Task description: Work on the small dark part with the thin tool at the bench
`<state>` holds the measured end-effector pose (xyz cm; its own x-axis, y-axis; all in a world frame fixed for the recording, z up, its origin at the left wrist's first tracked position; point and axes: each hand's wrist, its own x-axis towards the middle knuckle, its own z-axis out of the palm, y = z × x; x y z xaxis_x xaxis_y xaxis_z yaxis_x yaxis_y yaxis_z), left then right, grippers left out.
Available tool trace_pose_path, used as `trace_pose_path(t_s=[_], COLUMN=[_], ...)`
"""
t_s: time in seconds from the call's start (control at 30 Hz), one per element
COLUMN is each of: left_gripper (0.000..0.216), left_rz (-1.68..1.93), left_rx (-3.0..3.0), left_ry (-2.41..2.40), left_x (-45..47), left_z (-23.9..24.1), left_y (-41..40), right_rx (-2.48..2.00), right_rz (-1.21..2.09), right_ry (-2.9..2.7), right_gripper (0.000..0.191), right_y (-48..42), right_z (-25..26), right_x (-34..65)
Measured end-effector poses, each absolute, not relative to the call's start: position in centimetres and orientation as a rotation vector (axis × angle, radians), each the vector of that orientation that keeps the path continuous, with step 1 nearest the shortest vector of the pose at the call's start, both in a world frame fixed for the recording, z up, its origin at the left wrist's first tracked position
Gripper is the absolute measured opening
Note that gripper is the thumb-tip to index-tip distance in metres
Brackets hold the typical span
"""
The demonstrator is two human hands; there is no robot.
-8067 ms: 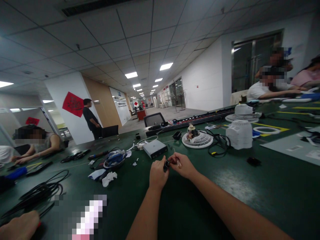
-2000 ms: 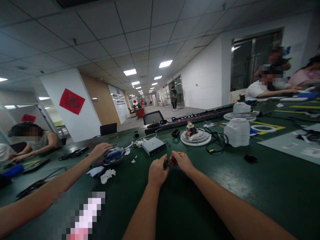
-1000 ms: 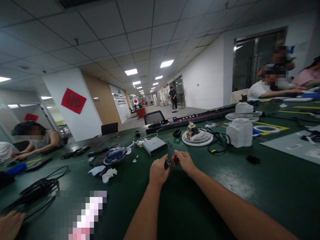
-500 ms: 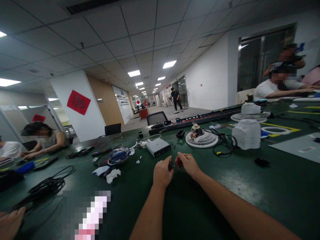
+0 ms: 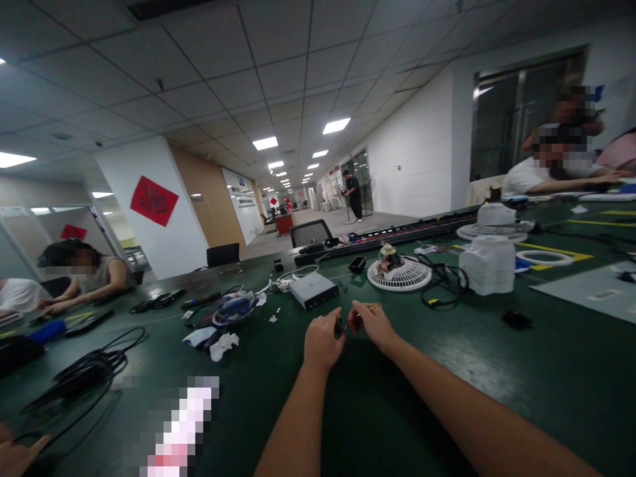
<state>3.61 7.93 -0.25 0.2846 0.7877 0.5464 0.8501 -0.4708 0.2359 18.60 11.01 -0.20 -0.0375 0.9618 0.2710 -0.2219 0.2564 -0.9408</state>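
Observation:
My left hand [image 5: 322, 343] is closed around a small dark round part [image 5: 340, 326], held over the green table. Just to its right, my right hand [image 5: 375, 326] has its fingers curled and pinched together, pointing at that part. A small gap separates the two hands. Whatever lies between the right fingertips is too small to make out. Right beyond the hands sits a grey box-shaped device [image 5: 314, 290] with a dark front. A white fan grille [image 5: 400, 277] with a motor exposed on top lies past my right hand.
To the right stand a white plastic housing [image 5: 487, 266], a black cable [image 5: 444, 285] and a small black piece [image 5: 517, 320]. Crumpled white paper [image 5: 223, 346] and a bowl with blue contents [image 5: 234, 309] lie left. Another person's hand [image 5: 17, 454] is near coiled black cable [image 5: 84, 374].
My hands keep almost the same pose and place. At the lower left, the other person's hand has shifted downward by the cable. The distant standing person has turned and moved slightly right.

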Motion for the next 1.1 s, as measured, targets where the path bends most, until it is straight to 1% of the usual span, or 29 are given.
trace_pose_path(t_s=[0.2,0.43,0.63,0.83,1.1], left_gripper=[0.054,0.051,0.052,0.052,0.048], left_rz=[-0.924,-0.912,-0.925,-0.917,-0.905], left_rx=[-2.434,-2.412,-2.405,-2.423,-2.425], left_ry=[-1.600,-1.591,-1.573,-1.561,-1.554], left_x=[3.6,3.8,3.8,4.1,4.7], left_z=[0.0,0.1,-0.2,-0.4,-0.4], left_y=[7.7,7.5,7.6,7.6,7.3], right_rx=[-0.926,-0.798,-0.927,-0.827,-0.907], right_rz=[1.043,1.189,0.993,1.143,1.079], right_ry=[-1.290,-1.212,-1.345,-1.234,-1.236], right_gripper=[0.048,0.046,0.049,0.049,0.047], right_y=[11.0,10.4,10.6,10.6,10.5], right_z=[-0.4,0.2,0.0,0.0,-0.8], right_x=[18.8,18.7,19.0,18.8,18.8])
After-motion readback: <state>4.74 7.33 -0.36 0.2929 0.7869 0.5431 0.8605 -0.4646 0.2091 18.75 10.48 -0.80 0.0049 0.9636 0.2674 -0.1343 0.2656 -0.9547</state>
